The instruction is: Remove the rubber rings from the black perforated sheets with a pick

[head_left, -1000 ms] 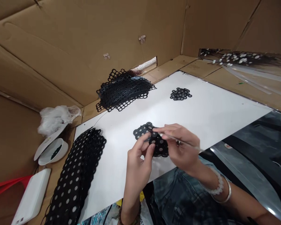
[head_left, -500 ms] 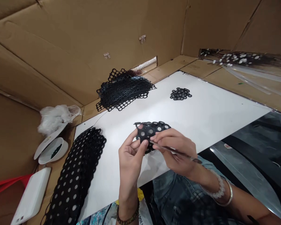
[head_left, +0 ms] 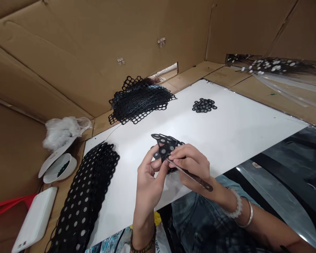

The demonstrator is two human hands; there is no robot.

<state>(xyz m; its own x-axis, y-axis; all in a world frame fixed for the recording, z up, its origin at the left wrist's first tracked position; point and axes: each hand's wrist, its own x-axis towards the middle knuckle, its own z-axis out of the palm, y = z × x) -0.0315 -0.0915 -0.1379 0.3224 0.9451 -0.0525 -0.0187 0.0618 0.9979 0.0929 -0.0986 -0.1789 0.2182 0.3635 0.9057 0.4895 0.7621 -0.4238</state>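
Observation:
A black piece of joined rings with pale discs (head_left: 163, 151) is pinched between the thumb and fingers of my left hand (head_left: 150, 175), above the white board (head_left: 242, 130). My right hand (head_left: 193, 163) grips a thin dark metal tool (head_left: 192, 176) whose tip touches the piece near my left thumb. The fingers of my right hand also rest against the piece and cover its right part. A small pile of loose black ringed discs (head_left: 204, 105) lies farther back on the board.
At the left lies a long stack of black dotted mesh (head_left: 79, 200). Black ring mesh (head_left: 142, 100) is heaped at the back. A white bowl (head_left: 68, 172), a plastic bag (head_left: 63, 131) and a white device (head_left: 37, 218) stand at the far left. Cardboard walls (head_left: 94, 52) rise behind.
The held piece has tilted, its upper left edge now raised. My right hand has shifted a little left, and the tool slants more steeply downward with more of it showing.

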